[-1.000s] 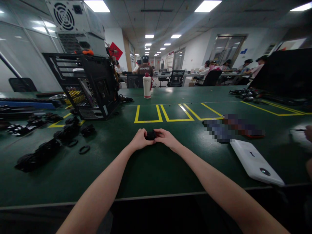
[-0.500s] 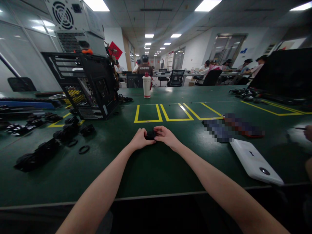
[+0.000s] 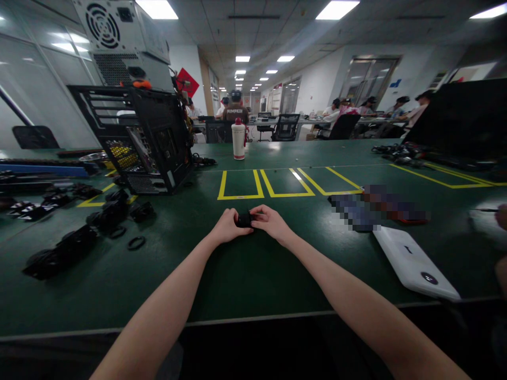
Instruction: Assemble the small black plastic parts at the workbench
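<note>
Between my two hands, just above or on the green table [image 3: 245, 285], is a small black cylindrical part [image 3: 244, 219]; its exact kind cannot be made out. My left hand [image 3: 228, 226] grips it from the left, thumb along the near side and fingers curled behind. From the right, my right hand [image 3: 270, 221] pinches its other end with thumb and fingertips. My fingers hide both ends of the part. To the left lie a black ring [image 3: 137, 243], a second black ring [image 3: 117, 232] and a cluster of black parts [image 3: 81, 243].
A black computer case [image 3: 138, 137] stands at the back left. A white bottle [image 3: 238, 141] is upright beyond the yellow tape outlines [image 3: 241, 197]. On the right lie a white device [image 3: 415, 264] and blurred-out flat items. At the right edge, another person's hand [image 3: 501, 216] shows.
My hands and the black part stay in nearly the same place. The right fingers shift only very slightly on the part.
</note>
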`<act>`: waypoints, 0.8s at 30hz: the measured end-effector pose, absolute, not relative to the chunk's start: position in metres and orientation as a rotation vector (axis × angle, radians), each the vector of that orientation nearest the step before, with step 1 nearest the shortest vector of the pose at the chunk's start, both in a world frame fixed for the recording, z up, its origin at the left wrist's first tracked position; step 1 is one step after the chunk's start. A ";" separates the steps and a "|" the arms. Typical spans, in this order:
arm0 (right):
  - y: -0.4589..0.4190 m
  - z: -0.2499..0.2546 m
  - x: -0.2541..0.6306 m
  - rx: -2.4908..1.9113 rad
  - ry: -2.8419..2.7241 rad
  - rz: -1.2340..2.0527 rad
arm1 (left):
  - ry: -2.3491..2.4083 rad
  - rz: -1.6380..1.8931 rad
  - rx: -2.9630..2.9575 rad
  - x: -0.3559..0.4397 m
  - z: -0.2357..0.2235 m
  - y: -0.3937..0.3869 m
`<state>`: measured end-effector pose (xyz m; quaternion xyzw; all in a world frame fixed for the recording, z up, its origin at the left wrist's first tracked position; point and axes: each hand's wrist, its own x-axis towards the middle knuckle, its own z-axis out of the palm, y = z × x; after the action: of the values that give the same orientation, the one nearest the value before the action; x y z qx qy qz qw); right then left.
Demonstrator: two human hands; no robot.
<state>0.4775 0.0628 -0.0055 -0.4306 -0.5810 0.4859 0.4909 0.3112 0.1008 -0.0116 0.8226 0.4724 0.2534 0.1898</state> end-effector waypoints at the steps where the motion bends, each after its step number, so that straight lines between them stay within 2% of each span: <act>1: 0.063 -0.007 0.478 -1.045 -1.392 1.193 | 1.325 0.713 2.314 0.311 -0.012 0.101; 12: 0.057 0.001 0.477 -1.138 -1.524 1.094 | 1.324 0.667 2.268 0.310 -0.010 0.100; 24: 0.061 -0.005 0.480 -1.023 -1.404 1.296 | 1.318 0.694 2.299 0.311 -0.013 0.102</act>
<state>0.4800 0.0609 -0.0051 -0.4171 -0.5726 0.5283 0.4681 0.3105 0.1019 -0.0129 0.8223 0.4714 0.2484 0.1999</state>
